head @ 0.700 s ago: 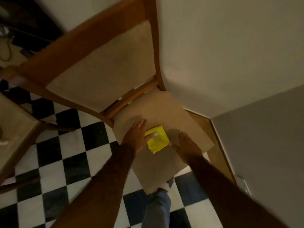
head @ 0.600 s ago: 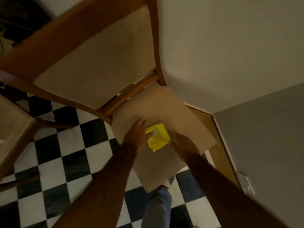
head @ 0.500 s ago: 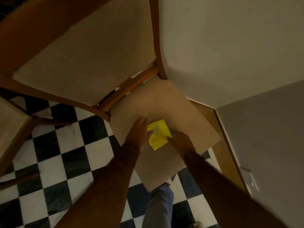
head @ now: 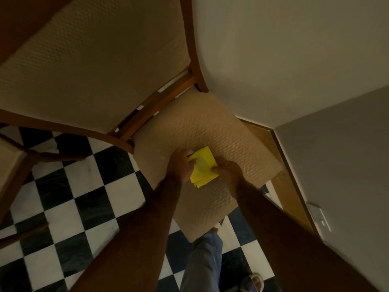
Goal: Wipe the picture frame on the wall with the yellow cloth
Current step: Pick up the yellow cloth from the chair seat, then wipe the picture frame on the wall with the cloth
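A folded yellow cloth [head: 203, 166] lies on the beige padded seat of a wooden chair [head: 221, 131]. My left hand [head: 180, 165] holds the cloth's left edge, thumb on top. My right hand [head: 228, 172] pinches its right edge with the fingertips. Both hands are closed on the cloth. No picture frame is in view.
The chair's tall padded backrest [head: 94, 60] fills the upper left. A plain wall [head: 284, 60] and a second wall with a white socket [head: 320, 219] meet in a corner at the right. Black-and-white checkered floor [head: 73, 207] lies below. Another chair's edge [head: 10, 175] stands at the left.
The view has dipped closer to the chair. My right hand moved left from the seat onto the cloth and gripped its right edge; my left hand closed on the left edge.
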`<control>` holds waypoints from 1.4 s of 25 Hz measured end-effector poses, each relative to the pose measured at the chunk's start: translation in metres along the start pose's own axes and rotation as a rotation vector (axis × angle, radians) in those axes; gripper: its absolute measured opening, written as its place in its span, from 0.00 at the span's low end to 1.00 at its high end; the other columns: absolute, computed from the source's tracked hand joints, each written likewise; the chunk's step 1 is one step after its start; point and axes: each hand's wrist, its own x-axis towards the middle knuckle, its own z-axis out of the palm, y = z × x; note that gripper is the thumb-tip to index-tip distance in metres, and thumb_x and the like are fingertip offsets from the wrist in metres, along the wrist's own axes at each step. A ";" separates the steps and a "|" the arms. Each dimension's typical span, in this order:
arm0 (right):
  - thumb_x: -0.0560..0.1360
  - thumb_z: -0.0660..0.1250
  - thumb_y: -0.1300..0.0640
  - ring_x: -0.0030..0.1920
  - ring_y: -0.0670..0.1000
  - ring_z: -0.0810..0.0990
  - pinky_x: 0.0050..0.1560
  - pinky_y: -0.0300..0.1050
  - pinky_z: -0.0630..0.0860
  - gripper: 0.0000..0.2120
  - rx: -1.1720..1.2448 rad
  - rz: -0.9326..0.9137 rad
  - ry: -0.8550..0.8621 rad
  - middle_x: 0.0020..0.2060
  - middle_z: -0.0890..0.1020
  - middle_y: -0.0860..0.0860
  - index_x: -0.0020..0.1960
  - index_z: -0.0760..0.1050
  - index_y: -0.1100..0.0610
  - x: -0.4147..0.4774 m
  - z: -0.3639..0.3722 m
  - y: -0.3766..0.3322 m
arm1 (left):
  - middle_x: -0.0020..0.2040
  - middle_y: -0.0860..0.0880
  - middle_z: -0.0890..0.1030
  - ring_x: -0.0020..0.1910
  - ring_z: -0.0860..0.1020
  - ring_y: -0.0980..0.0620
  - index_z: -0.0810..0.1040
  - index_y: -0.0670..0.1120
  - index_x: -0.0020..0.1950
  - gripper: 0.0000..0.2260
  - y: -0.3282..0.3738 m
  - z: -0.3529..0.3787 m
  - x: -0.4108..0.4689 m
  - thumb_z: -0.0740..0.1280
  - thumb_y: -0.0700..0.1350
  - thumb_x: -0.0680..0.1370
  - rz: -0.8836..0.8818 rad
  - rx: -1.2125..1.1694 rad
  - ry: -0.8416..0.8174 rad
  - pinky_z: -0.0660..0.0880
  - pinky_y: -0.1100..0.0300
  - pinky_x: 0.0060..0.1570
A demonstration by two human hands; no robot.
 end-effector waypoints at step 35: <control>0.73 0.73 0.67 0.48 0.57 0.80 0.56 0.56 0.82 0.16 0.142 -0.878 0.886 0.47 0.80 0.61 0.60 0.79 0.69 -0.725 -0.465 -0.200 | 0.49 0.47 0.86 0.46 0.84 0.51 0.80 0.45 0.60 0.16 0.648 -0.182 -0.434 0.76 0.42 0.73 1.103 -0.823 -0.147 0.82 0.57 0.48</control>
